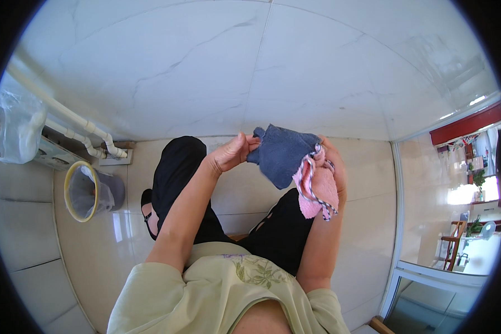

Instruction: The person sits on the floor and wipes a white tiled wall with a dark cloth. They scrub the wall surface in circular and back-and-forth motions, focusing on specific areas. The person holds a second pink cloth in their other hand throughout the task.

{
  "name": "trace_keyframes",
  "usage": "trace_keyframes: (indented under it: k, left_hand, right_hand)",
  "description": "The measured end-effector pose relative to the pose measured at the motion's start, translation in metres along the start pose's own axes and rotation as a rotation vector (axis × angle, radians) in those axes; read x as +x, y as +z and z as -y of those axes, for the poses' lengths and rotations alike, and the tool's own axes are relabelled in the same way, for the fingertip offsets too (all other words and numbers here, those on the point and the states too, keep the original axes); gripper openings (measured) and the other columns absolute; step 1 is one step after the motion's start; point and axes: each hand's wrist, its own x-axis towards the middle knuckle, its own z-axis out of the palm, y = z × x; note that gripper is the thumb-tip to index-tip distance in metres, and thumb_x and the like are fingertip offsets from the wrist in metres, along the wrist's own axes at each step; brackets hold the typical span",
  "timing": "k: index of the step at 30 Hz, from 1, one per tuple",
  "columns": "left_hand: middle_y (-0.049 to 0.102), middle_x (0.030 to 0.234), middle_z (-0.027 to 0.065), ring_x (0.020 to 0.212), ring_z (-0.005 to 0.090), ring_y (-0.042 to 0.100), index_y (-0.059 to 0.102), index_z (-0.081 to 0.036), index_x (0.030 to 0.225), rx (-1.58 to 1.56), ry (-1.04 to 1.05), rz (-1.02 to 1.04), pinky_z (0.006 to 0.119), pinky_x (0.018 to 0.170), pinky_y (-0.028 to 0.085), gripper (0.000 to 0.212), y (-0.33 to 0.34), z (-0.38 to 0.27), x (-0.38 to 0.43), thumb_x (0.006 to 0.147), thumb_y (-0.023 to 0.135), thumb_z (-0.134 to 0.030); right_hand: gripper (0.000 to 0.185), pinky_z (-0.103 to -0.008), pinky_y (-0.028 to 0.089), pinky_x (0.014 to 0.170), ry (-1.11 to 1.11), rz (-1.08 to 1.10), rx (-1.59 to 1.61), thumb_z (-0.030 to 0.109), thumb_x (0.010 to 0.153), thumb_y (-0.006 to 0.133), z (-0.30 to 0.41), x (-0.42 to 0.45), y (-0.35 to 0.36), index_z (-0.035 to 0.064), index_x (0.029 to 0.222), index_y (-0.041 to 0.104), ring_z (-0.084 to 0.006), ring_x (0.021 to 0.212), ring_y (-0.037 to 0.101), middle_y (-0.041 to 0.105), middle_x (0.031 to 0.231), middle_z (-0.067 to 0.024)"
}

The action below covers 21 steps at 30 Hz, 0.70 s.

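A dark blue-grey cloth (282, 152) hangs stretched between my two hands, above my knees. My left hand (236, 152) grips its bunched left corner between thumb and fingers. At the cloth's right edge, my right hand (335, 160) holds it together with a pink terry cloth (315, 183), which has a black-and-white striped edging and hangs in folds below. The fingers of my right hand are partly hidden behind both cloths.
A bin with a yellow rim (67, 190) and a plastic liner stands on the tiled floor at left. White pipes (89, 127) and a plastic bag (18, 129) are beyond it. A marbled tile wall (192, 71) rises in front, and a glass door frame (397, 200) is at right.
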Motion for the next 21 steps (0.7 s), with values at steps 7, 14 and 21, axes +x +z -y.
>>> trace_keyframes:
  k: [7, 14, 21]
  left_hand:
    - [0.055, 0.129, 0.012, 0.118, 0.0205, 0.055, 0.044, -0.001, 0.136, -0.046, -0.059, 0.187, 0.036, 0.1, 0.045, 0.096, 0.021, -0.016, -0.005, 0.072, 0.066, -0.068]
    - [0.056, 0.13, 0.0118, 0.117, 0.0225, 0.056, 0.048, -0.003, 0.134, -0.219, -0.104, 0.016, 0.038, 0.102, 0.043, 0.061, 0.059, -0.044, -0.016, 0.094, 0.052, -0.048]
    - [0.06, 0.123, 0.0084, 0.108, 0.0187, 0.059, 0.051, -0.003, 0.13, -0.018, 0.017, -0.302, 0.034, 0.096, 0.045, 0.053, 0.08, -0.059, -0.022, 0.096, 0.051, -0.044]
  right_hand:
    - [0.016, -0.0249, 0.049, 0.065, -0.018, 0.021, 0.025, 0.009, 0.089, 0.047, 0.001, -0.004, -0.003, 0.0013, 0.099, 0.057, -0.0118, 0.073, 0.061, 0.063, 0.083, -0.0051]
    - [0.032, -0.0256, 0.048, 0.075, -0.067, -0.115, -0.122, 0.01, 0.089, 0.049, 0.001, 0.001, 0.013, -0.0037, 0.117, 0.055, -0.0117, 0.086, 0.059, 0.062, 0.096, -0.0064]
    - [0.015, -0.0261, 0.048, 0.073, -0.233, -0.179, -0.305, 0.01, 0.087, 0.061, -0.009, -0.002, -0.009, 0.0007, 0.098, 0.063, -0.0105, 0.08, 0.059, 0.065, 0.087, -0.006]
